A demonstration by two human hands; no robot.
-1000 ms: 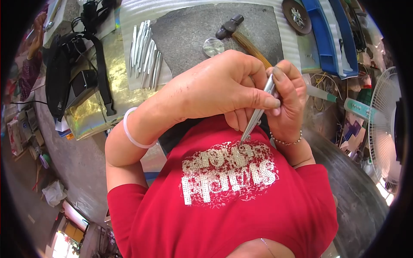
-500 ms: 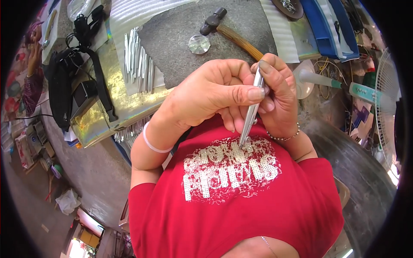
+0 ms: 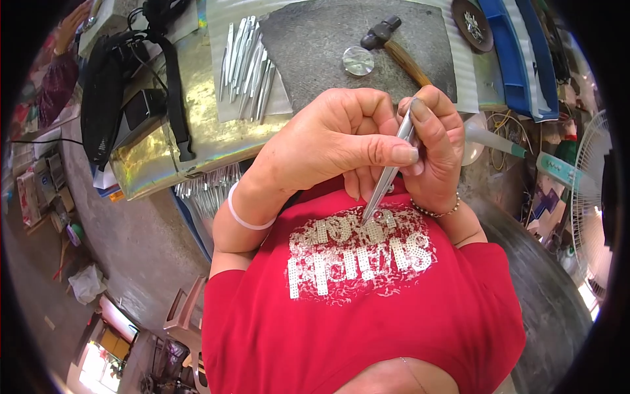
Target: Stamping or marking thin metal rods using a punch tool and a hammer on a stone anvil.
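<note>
Slim silver metal tweezers [image 3: 381,187] slant in front of my red shirt, with the pointed end down toward me. My left hand [image 3: 328,139] pinches them along the middle between thumb and curled fingers. At their upper end, my right hand [image 3: 440,134] grips them with thumb and fingertips. Both hands are closed and close together, just off the table's near edge. Beyond them a hammer [image 3: 405,62] with a wooden handle lies on a dark grey mat [image 3: 308,49], beside a clear round disc [image 3: 358,60]. More silver tweezers [image 3: 246,69] lie in a loose bunch left of the mat.
A brown dish [image 3: 482,44] of small metal pieces and a blue tray [image 3: 515,79] are at the far right. A black strapped bag [image 3: 105,98] sits at the left. More metal pieces [image 3: 210,185] lie below the table edge. A fan [image 3: 590,197] stands right. Another person's sleeve [image 3: 58,92] shows far left.
The view has shifted, so the table things appear farther right. Both hands keep their hold on the tweezers, which lean slightly more.
</note>
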